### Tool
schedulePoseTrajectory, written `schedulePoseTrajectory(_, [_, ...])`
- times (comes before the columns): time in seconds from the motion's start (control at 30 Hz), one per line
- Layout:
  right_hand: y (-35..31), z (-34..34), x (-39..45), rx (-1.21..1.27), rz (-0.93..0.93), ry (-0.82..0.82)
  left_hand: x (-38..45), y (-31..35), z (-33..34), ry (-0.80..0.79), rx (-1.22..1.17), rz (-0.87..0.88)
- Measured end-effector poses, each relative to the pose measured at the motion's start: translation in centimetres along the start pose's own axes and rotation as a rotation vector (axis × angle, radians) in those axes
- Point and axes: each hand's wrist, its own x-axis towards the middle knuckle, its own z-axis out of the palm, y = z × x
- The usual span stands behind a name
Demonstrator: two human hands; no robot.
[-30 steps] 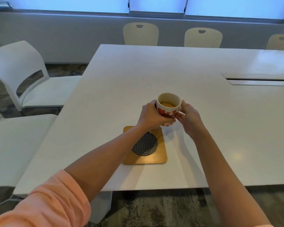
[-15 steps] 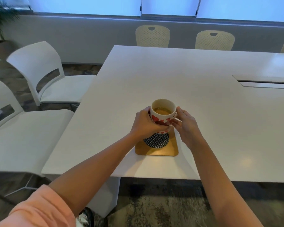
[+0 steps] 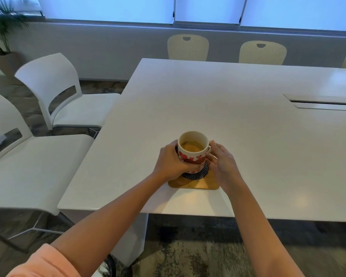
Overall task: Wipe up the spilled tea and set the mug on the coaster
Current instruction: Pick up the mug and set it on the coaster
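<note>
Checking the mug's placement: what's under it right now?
Under the mug shows a round black patterned coaster on a tan square mat. The mug and hands cover the coaster's middle, so contact is unclear.

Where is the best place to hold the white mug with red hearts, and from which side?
Grip the white mug with red hearts around its body from both sides, low down. It stands upright and is nearly full of tea, and its small handle points right.

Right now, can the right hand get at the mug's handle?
Probably yes: the right hand is already beside the mug on the handle side, fingers open, nothing between them. The left hand wraps the other side.
</note>
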Motion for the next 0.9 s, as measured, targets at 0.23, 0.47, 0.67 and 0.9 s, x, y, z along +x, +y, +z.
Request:
schedulePoseTrajectory(0.23, [0.7, -0.7, -0.7, -0.036, 0.022, 0.025, -0.3, 0.0, 0.5, -0.046, 0.019, -0.008])
schedulePoseTrajectory(0.47, [0.9, -0.7, -1.2, -0.066, 0.029, 0.032, -0.1, -0.4, 0.5, -0.089, 0.017, -0.013])
schedulePoseTrajectory(0.67, [1.0, -0.5, -1.1, -0.109, 0.037, 0.020, -0.1, -0.3, 0.4, -0.119, 0.000, -0.024])
schedulePoseTrajectory(0.9, [1.2, -0.7, -0.9, -0.148, 0.036, 0.003, -0.4, -0.3, 0.5, -0.129, -0.012, -0.018])
